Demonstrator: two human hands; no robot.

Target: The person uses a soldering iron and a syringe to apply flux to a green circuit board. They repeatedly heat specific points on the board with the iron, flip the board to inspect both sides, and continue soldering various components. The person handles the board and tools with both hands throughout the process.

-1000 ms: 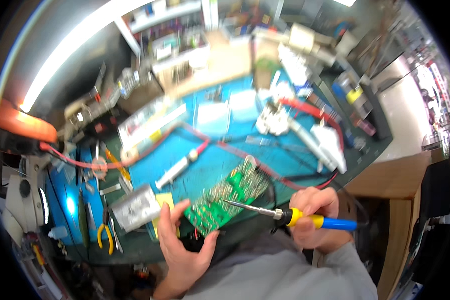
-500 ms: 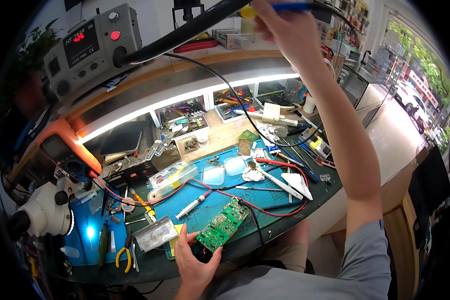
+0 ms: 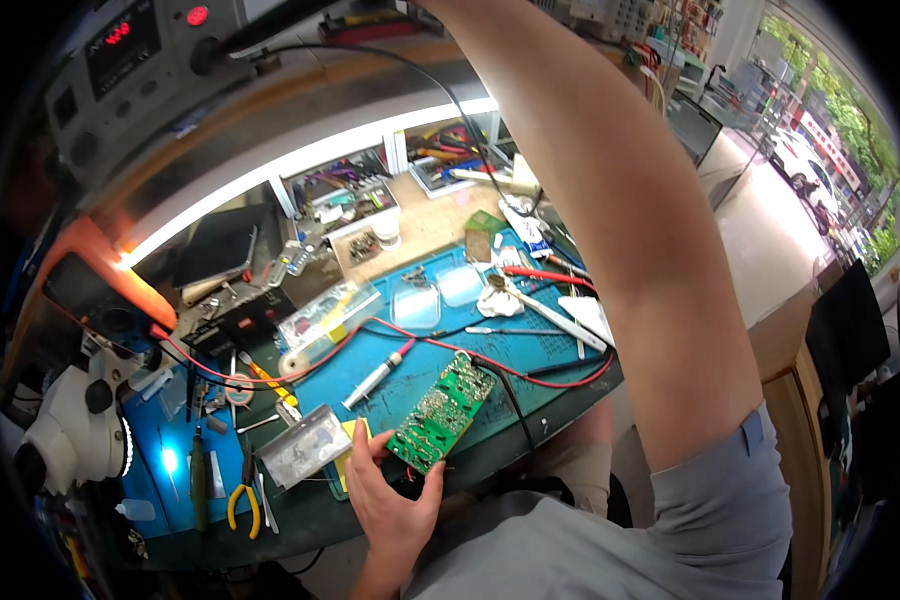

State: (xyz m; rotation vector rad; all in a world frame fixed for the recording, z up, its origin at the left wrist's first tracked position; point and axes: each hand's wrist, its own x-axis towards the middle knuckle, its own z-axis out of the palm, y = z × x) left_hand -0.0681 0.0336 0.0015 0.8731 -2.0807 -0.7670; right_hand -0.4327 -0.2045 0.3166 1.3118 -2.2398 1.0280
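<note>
At the bench's near edge my left hand (image 3: pixel 395 508) grips a green circuit board (image 3: pixel 444 412) by its lower end, fingers on one side and thumb on the other. Solder joints cover the board's upward face, and a black cable (image 3: pixel 511 396) runs off its upper right corner. My right forearm (image 3: pixel 610 210) stretches up past the top edge, so the right hand and whatever it holds are out of the picture. A syringe (image 3: pixel 372 382) lies on the blue mat (image 3: pixel 470 345), left of the board.
A grey soldering station (image 3: pixel 145 75) with a red display stands on the upper shelf. At left are an orange multimeter (image 3: pixel 110 280), a white microscope (image 3: pixel 80 425) and yellow-handled pliers (image 3: pixel 243 508). Red and black test leads (image 3: pixel 560 384) loop across the mat. Parts trays (image 3: pixel 355 215) line the back.
My right hand, earlier visible on a blue-and-yellow handle, has gone out past the top edge. The view has shifted. My left hand keeps its grip on the circuit board.
</note>
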